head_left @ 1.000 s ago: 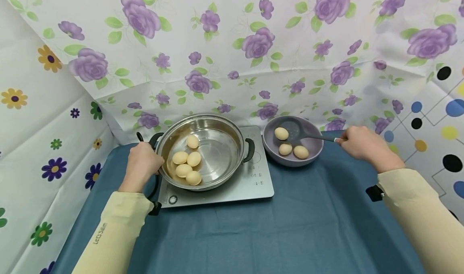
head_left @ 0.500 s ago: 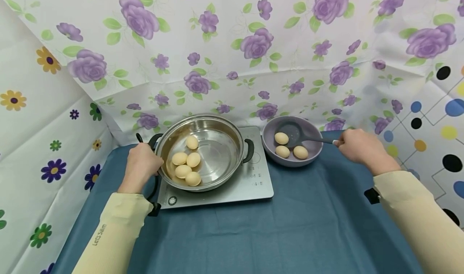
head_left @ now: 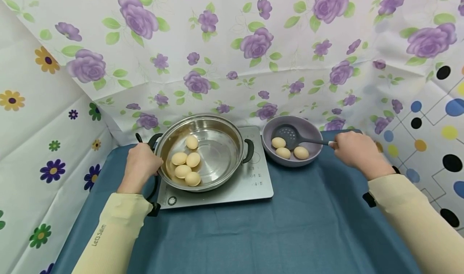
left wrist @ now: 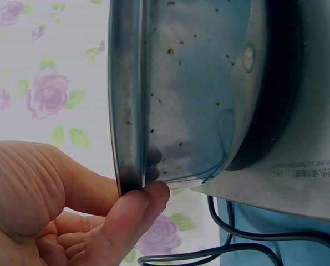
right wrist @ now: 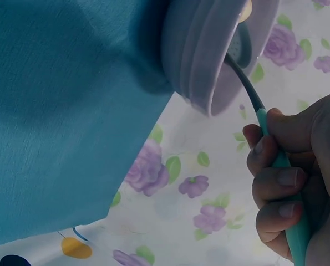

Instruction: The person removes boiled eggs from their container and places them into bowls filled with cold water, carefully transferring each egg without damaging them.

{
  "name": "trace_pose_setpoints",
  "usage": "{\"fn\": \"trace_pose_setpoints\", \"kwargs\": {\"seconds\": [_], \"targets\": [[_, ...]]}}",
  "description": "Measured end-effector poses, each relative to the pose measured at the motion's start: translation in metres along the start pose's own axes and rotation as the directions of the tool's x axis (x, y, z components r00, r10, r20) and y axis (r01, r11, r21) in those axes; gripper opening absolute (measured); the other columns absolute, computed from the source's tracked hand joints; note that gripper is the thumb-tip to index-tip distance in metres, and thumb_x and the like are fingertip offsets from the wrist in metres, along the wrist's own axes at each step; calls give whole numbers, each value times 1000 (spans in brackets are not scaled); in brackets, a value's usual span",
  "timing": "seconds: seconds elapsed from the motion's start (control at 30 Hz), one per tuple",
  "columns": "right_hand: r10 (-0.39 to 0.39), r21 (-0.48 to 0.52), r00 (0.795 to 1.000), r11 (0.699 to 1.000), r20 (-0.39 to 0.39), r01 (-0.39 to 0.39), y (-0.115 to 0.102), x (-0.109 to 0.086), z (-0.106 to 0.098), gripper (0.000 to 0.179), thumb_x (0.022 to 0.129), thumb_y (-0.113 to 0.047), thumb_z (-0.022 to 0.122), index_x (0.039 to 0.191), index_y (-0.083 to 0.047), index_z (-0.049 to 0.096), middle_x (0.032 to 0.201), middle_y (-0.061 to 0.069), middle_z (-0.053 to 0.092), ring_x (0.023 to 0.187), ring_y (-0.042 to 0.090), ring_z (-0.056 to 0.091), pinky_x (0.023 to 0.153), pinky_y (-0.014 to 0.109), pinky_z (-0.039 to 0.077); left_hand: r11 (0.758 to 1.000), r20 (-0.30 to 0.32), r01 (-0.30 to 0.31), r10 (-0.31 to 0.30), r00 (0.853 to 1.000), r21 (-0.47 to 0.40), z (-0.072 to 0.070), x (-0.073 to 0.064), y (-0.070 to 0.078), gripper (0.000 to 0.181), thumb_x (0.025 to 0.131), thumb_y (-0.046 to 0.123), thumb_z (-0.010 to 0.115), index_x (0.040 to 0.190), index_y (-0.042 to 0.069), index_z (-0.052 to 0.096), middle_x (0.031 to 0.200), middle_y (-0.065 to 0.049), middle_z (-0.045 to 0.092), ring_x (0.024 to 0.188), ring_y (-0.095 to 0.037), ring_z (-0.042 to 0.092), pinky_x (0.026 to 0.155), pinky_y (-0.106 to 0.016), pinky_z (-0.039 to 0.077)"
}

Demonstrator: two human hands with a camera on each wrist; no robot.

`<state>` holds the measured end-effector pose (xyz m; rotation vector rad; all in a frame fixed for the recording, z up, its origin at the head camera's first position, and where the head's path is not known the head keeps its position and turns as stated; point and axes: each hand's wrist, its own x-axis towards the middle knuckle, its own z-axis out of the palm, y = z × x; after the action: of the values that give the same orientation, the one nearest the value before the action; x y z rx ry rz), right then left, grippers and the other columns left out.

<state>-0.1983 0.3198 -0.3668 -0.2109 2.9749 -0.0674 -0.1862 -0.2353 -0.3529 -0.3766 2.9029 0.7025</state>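
My left hand [head_left: 140, 165] pinches the rim of a wide steel pot [head_left: 221, 153] between thumb and fingers, as the left wrist view shows. Inside the pot, several eggs [head_left: 193, 159] lie towards its left side. In my right hand [head_left: 357, 149] is the handle of a grey slotted skimmer [head_left: 288, 134]; the right wrist view shows fingers curled round its green grip [right wrist: 281, 160]. The skimmer's head sits within a purple-grey bowl [head_left: 314, 155]. Three eggs [head_left: 283, 152] are in that bowl, in front of and left of the skimmer, one right at its head's edge.
Under the pot is a flat silver induction cooker [head_left: 232, 195], with a black cable [left wrist: 253, 238] at its left. A blue cloth [head_left: 232, 237] covers the table. Flowered sheets [head_left: 224, 56] hang behind and beside it. Black side handles [head_left: 249, 150] stick out from the pot.
The skimmer's head has shifted left in the bowl, along with my right hand. The eggs by it have moved slightly left. My left hand stays on the pot's rim.
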Motion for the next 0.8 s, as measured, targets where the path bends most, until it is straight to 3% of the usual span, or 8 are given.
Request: {"fn": "trace_pose_setpoints", "kwargs": {"seconds": [0.8], "targets": [[-51, -141, 982, 990, -180, 26, -8, -3, 4, 30, 94, -26, 51, 69, -11, 55, 55, 4, 48, 45, 17, 46, 41, 34, 35, 1000, -1, 0, 0, 1000, -3, 0, 1, 0, 19, 78, 8, 54, 70, -3, 67, 51, -9, 62, 43, -19, 59, 41, -32, 46]]}}
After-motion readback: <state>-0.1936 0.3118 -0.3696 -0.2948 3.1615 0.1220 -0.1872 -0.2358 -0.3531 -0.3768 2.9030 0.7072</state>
